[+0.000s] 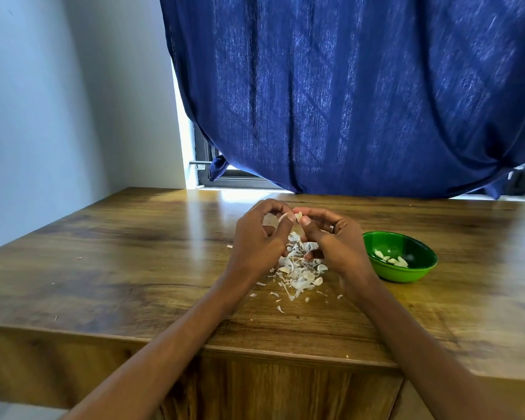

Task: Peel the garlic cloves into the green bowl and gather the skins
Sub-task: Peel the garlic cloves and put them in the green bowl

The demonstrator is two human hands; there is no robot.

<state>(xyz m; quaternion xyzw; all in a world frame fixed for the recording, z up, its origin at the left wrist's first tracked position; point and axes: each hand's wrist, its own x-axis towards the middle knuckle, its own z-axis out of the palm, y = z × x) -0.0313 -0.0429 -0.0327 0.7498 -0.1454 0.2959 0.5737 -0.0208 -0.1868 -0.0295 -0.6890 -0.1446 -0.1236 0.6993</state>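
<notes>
While we work a garlic clove (298, 216) between both hands, our left hand (259, 237) pinches a strip of skin (283, 217) at its fingertips and our right hand (331, 237) grips the clove, raised over the skins pile (299, 269) so scraps likely drop onto one heap on the wooden table (134, 253). Just beside our right wrist sits the green bowl (400, 257), holding a few peeled cloves (391, 258), close enough, we judge, for a short drop.

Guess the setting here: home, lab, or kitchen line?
Likely a home room: a wooden table pushed against a window with a blue curtain, plain white wall, and a green bowl of peeled garlic.
</notes>
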